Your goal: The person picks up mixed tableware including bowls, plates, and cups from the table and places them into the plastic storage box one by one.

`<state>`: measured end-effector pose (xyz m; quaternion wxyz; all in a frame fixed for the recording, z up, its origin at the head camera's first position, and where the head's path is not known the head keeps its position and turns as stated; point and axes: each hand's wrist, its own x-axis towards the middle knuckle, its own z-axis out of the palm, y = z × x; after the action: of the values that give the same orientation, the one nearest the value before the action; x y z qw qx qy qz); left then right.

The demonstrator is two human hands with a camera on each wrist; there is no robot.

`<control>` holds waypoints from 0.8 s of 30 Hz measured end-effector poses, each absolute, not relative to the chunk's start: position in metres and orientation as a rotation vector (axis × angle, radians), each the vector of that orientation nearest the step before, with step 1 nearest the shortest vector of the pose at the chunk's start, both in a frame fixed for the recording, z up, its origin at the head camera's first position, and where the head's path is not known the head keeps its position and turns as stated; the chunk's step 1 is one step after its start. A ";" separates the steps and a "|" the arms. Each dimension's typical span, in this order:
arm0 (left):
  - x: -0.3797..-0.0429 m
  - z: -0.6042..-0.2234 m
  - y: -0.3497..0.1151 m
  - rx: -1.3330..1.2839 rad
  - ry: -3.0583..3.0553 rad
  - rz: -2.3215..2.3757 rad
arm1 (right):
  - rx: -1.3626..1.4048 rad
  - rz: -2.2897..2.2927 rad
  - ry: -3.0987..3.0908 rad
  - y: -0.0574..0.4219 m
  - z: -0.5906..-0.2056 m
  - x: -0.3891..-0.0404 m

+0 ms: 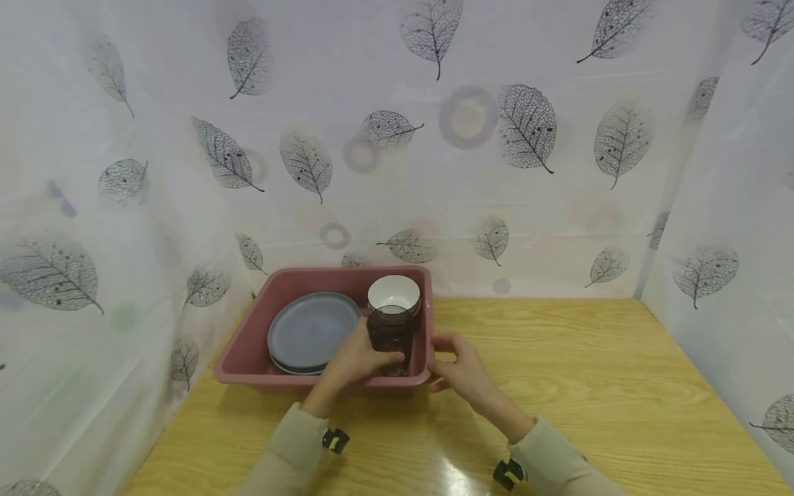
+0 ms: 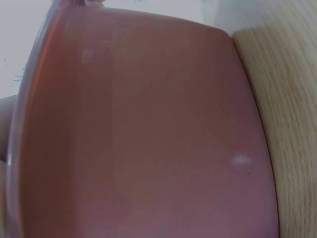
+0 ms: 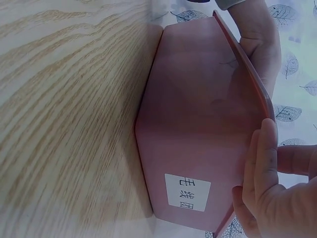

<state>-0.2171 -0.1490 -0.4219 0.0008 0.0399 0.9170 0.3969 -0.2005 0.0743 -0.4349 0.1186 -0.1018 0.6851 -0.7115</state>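
A pink plastic basin (image 1: 229, 368) stands on the table, holding grey plates (image 1: 313, 331), a white bowl (image 1: 393, 293) and a dark see-through cup (image 1: 391, 339). My left hand (image 1: 358, 355) reaches over the near rim and grips the cup, its thumb across the cup's near side and its other fingers largely hidden. The cup stands upright in front of the bowl, overlapping it in the head view. At the basin's right rim, my right hand (image 1: 460, 368) holds on, with its fingers (image 3: 260, 163) against the outer wall and the thumb over the rim in the right wrist view.
The wood-grain table (image 1: 577, 386) stretches out to the right of the basin. Leaf-printed sheeting (image 1: 465, 207) hangs behind and on both sides. A white label (image 3: 188, 192) with printed characters is stuck on the basin's outer right wall.
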 end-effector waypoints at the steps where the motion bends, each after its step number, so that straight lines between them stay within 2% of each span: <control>1: -0.218 -0.422 -0.150 0.139 2.878 1.248 | -0.292 -2.079 2.003 0.074 -0.435 -0.200; 24: -0.235 -0.429 -0.161 0.297 2.834 1.373 | -0.291 -2.072 1.966 0.073 -0.434 -0.201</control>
<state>-0.2345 -0.1605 -0.4292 -0.0108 0.0937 0.8960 0.4339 -0.2012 0.0734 -0.4342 0.1347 -0.1005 0.6786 -0.7151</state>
